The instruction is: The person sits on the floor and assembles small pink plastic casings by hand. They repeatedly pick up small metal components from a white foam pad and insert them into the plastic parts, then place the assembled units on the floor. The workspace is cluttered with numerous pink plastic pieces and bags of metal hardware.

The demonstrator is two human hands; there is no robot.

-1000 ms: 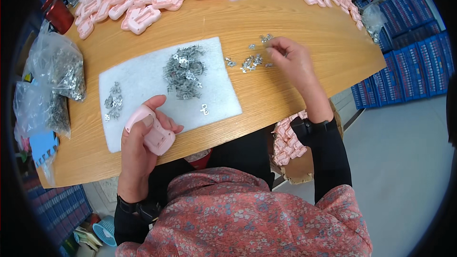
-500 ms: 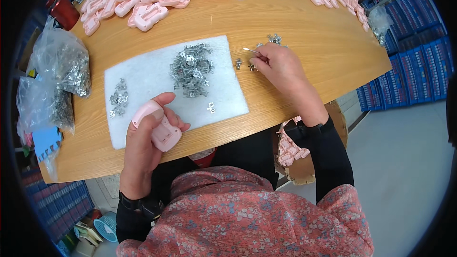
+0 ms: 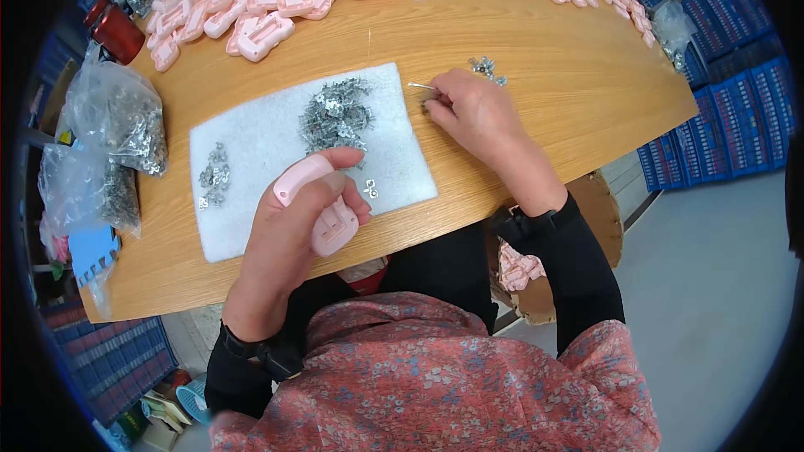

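My left hand (image 3: 289,222) is wrapped round a pink plastic casing (image 3: 335,233), its thumb lying across the front. The casing is held above the near edge of a white felt pad (image 3: 260,117). In my right hand (image 3: 481,113), thumb and index finger pinch a thin, light-coloured stick-like tool (image 3: 420,85) that points left. Beneath those fingertips, just off the pad's right edge, small metal parts are mostly hidden. A heap of small metal clips (image 3: 335,117) lies on the pad, with a smaller group (image 3: 215,176) at its left and one loose clip (image 3: 370,189) near my left fingers.
Many pink casings (image 3: 264,33) are piled along the table's far side. Plastic bags of metal parts (image 3: 134,121) and a red canister (image 3: 115,32) stand at left. More metal parts (image 3: 486,69) lie beyond my right hand. A cardboard box (image 3: 599,226) with pink pieces sits below the table's edge.
My left hand, still holding the casing, has moved right and slightly up over the pad. My right hand has shifted left with the stick-like tool, now covering the small metal parts beside the pad.
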